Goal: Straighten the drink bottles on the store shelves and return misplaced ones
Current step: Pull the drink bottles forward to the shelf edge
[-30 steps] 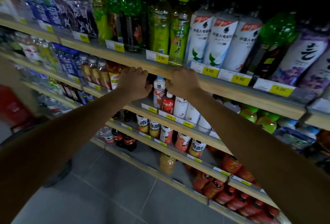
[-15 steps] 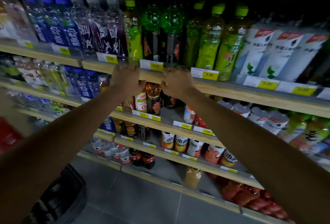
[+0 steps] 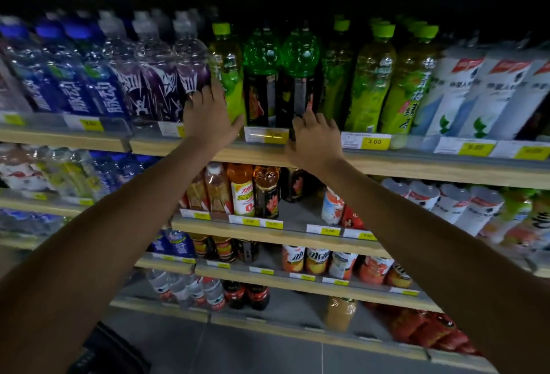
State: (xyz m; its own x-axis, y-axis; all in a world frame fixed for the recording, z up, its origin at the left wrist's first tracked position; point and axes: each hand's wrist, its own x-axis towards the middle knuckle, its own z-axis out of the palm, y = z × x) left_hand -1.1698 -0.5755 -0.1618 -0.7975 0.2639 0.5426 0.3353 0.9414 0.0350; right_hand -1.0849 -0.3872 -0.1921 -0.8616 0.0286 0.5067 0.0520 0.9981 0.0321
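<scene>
Reaching up with both bare arms to the upper shelf [image 3: 416, 165] of drink bottles. Pressing the left hand [image 3: 208, 119], fingers straight and spread, against two neighbours at once: fingertips on the purple-labelled bottle [image 3: 190, 76], thumb splayed across the foot of the yellow-green tea bottle [image 3: 229, 76]. Touching the right hand [image 3: 314, 138], fingers loosely fanned and only slightly bent, to the lower front of a dark-labelled bottle [image 3: 300, 76] with a green domed top; gripping nothing, as far as can be told.

Between the two hands, a twin dark bottle [image 3: 262, 76], upright, and a price tag [image 3: 266, 134] on the shelf lip. Left of the left hand, further purple labels, then a row of blue-labelled bottles [image 3: 74, 87]. Right of the right hand, lime-capped green bottles [image 3: 372, 81], then white-labelled bottles [image 3: 452, 90] beyond them.

Below both wrists, on the next shelf down, orange and amber bottles [image 3: 242, 192] standing upright. Farther down, beneath the forearms, two lower shelves of smaller bottles, and grey floor tiles [image 3: 268, 353] under those.
</scene>
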